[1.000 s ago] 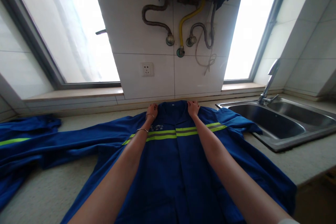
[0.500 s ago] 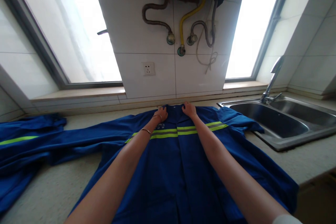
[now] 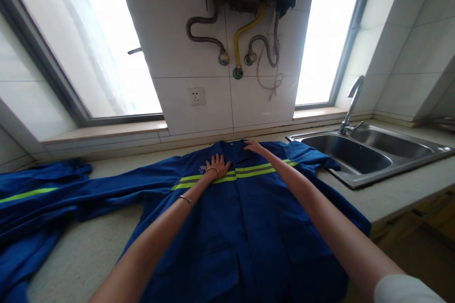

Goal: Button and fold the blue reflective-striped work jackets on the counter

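Note:
A blue work jacket (image 3: 220,227) with yellow-green and grey reflective stripes lies spread front up, its collar toward the wall. My left hand (image 3: 217,166) rests flat on its chest with fingers spread, beside a small white print and over the stripe. A thin bracelet circles that wrist, another the forearm. My right hand (image 3: 254,147) lies at the right side of the collar, fingers stretched out to the left over the cloth. One jacket sleeve reaches left; the other lies bent near the sink.
More blue cloth with a stripe (image 3: 31,194) is heaped at the left on the pale countertop (image 3: 106,236). A double steel sink (image 3: 355,182) with a tap (image 3: 350,109) stands at the right. Hoses (image 3: 202,39) and a socket (image 3: 196,96) are on the tiled wall.
My left hand has slid from the collar down onto the chest stripe and its fingers have spread. My right hand stays near the collar, its fingers now pointing left. The view has shifted slightly.

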`<move>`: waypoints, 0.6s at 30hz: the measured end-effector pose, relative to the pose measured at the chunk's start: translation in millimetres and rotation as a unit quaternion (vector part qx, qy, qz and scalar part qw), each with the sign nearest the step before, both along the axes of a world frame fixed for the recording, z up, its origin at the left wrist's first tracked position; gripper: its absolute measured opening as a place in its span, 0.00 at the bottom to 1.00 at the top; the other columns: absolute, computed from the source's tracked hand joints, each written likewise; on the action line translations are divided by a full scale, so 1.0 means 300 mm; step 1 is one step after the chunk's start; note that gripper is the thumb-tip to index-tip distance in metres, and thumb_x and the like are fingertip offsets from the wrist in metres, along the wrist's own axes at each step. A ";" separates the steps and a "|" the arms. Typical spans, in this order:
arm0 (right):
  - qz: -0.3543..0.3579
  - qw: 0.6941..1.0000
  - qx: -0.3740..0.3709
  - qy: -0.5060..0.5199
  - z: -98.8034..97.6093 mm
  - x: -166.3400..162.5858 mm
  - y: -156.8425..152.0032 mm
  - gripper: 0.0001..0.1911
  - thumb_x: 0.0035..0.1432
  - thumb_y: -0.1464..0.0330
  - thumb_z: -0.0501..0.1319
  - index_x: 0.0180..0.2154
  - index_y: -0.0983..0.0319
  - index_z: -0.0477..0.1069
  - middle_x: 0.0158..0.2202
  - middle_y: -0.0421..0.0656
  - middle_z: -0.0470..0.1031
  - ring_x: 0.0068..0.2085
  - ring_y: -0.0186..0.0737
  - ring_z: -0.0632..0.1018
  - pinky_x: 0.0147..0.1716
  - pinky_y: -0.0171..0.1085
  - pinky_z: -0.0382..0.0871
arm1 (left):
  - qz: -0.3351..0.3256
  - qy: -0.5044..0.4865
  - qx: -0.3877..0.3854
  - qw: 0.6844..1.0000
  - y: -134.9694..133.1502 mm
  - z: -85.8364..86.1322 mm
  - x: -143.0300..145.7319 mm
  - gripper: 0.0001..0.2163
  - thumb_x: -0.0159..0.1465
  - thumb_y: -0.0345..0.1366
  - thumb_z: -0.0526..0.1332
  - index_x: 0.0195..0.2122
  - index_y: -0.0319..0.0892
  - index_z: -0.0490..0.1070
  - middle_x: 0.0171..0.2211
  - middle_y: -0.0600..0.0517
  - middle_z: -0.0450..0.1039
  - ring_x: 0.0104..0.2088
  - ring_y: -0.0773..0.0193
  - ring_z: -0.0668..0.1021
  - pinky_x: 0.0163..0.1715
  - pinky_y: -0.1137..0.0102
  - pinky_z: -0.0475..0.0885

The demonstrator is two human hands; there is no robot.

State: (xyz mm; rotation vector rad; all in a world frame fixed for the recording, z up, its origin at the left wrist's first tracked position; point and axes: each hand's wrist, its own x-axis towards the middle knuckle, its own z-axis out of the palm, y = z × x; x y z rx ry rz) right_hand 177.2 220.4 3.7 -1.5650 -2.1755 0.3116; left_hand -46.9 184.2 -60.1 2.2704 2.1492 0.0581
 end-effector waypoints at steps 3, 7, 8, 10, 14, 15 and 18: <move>0.022 1.000 0.016 0.012 0.042 0.093 -0.179 0.23 0.56 0.70 0.61 0.55 0.63 0.69 0.49 0.44 0.76 0.47 0.38 0.76 0.46 0.29 0.67 | -0.003 0.000 0.006 1.000 -0.007 -0.008 0.000 0.37 0.64 0.56 0.35 0.68 0.35 0.44 0.68 0.41 0.37 0.66 0.43 0.45 0.60 0.43 0.45; -0.026 0.995 0.094 -0.036 0.046 0.335 -0.558 0.11 0.59 0.64 0.58 0.41 0.59 0.74 0.35 0.42 0.79 0.35 0.38 0.78 0.35 0.31 0.67 | -0.009 -0.007 0.011 1.000 0.001 -0.014 -0.001 0.38 0.64 0.56 0.35 0.67 0.34 0.45 0.68 0.40 0.38 0.66 0.42 0.45 0.60 0.41 0.45; -0.076 0.989 0.115 -0.055 0.034 0.410 -0.660 0.11 0.61 0.61 0.56 0.38 0.59 0.74 0.32 0.42 0.79 0.33 0.39 0.78 0.32 0.32 0.66 | -0.010 -0.008 0.012 1.000 0.003 -0.015 -0.001 0.38 0.64 0.57 0.35 0.67 0.34 0.45 0.68 0.40 0.38 0.66 0.42 0.46 0.60 0.41 0.45; -0.195 0.968 0.136 -0.082 -0.007 0.560 -0.856 0.17 0.61 0.54 0.54 0.34 0.59 0.72 0.29 0.44 0.78 0.30 0.42 0.78 0.29 0.34 0.65 | -0.009 -0.009 0.014 1.000 0.006 -0.017 -0.001 0.38 0.64 0.57 0.36 0.67 0.34 0.45 0.68 0.40 0.38 0.66 0.42 0.46 0.60 0.41 0.46; -0.313 0.949 0.043 0.005 -0.141 0.818 -1.168 0.25 0.56 0.45 0.52 0.23 0.58 0.69 0.22 0.46 0.75 0.26 0.46 0.77 0.28 0.39 0.68 | -0.008 -0.008 0.020 1.000 0.006 -0.015 0.000 0.37 0.64 0.56 0.36 0.67 0.35 0.46 0.68 0.40 0.40 0.66 0.41 0.47 0.59 0.41 0.47; -0.319 0.946 0.004 0.057 -0.178 0.865 -1.225 0.26 0.55 0.44 0.53 0.23 0.57 0.71 0.22 0.46 0.76 0.26 0.46 0.77 0.28 0.39 0.69 | -0.008 -0.008 0.021 1.000 0.006 -0.014 0.000 0.37 0.64 0.57 0.36 0.67 0.35 0.47 0.68 0.40 0.40 0.66 0.41 0.47 0.59 0.41 0.47; -0.316 0.926 -0.090 0.185 -0.295 0.941 -1.339 0.23 0.49 0.44 0.58 0.27 0.56 0.76 0.29 0.48 0.79 0.33 0.52 0.79 0.33 0.42 0.73 | -0.007 -0.011 0.024 1.000 0.007 -0.016 0.001 0.37 0.64 0.57 0.37 0.67 0.35 0.47 0.68 0.40 0.41 0.66 0.41 0.47 0.60 0.42 0.47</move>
